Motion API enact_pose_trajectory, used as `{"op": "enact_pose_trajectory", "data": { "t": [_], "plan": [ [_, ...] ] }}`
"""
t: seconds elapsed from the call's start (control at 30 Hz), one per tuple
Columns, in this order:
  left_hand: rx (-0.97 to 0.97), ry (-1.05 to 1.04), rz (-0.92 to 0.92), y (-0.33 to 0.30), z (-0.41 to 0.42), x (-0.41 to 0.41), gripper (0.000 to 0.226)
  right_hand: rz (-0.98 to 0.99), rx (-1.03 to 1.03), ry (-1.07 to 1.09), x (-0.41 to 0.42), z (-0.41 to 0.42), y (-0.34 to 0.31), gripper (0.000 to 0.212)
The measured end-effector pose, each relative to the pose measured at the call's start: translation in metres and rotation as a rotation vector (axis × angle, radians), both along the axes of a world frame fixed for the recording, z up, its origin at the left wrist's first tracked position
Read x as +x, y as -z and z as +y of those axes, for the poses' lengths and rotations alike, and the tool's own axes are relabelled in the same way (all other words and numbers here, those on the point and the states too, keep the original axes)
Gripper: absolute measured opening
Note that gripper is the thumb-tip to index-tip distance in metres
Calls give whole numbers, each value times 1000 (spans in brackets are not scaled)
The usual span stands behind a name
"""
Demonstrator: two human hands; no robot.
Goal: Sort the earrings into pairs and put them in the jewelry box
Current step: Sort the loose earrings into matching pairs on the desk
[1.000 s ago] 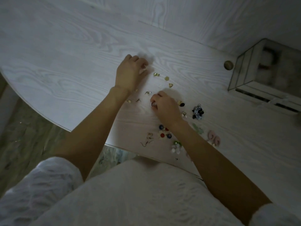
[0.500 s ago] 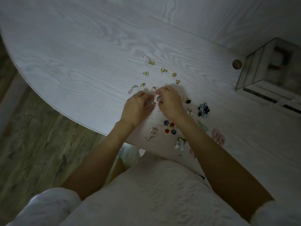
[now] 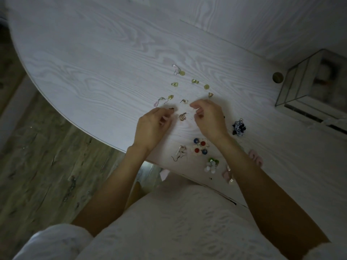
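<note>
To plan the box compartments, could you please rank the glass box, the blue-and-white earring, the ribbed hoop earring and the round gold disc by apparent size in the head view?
1. Glass box, by far the largest.
2. Blue-and-white earring.
3. Ribbed hoop earring.
4. Round gold disc, smallest, though close to the hoop, so that order is unsure.

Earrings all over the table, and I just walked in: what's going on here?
A person is sorting small earrings on a white wood-grain table. Both hands, left and right, hover with curled fingers beside a ribbed rose-gold hoop pair lying between them. The glass-sided jewelry box sits apart at the right.
</note>
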State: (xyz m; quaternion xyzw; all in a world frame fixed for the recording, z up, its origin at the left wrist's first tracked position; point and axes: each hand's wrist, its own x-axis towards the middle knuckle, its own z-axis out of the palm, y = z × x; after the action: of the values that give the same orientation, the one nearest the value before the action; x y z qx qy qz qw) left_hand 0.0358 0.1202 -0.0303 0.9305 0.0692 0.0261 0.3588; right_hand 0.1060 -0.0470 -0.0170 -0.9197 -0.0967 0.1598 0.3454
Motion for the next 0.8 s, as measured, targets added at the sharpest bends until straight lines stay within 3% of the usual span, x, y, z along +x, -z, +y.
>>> {"op": "enact_pose_trajectory", "data": {
  "t": [0.17,0.33,0.5,0.63,0.8],
  "plan": [
    [101,-79,-7,6,24,3,18,-64,-41,-22,16,-10,-1,27],
    [303,56,-25,13,11,30,27,-114,-100,-210,34,15,4,30],
    [343,58,18,17,4,42,6,-143,-247,-375,39,29,12,32],
    [359,64,-4,18,4,39,9,-95,-269,-266,41,22,15,17],
    [369,73,-23,12,2,42,16,-22,-201,-177,39,12,15,17]
  ]
}}
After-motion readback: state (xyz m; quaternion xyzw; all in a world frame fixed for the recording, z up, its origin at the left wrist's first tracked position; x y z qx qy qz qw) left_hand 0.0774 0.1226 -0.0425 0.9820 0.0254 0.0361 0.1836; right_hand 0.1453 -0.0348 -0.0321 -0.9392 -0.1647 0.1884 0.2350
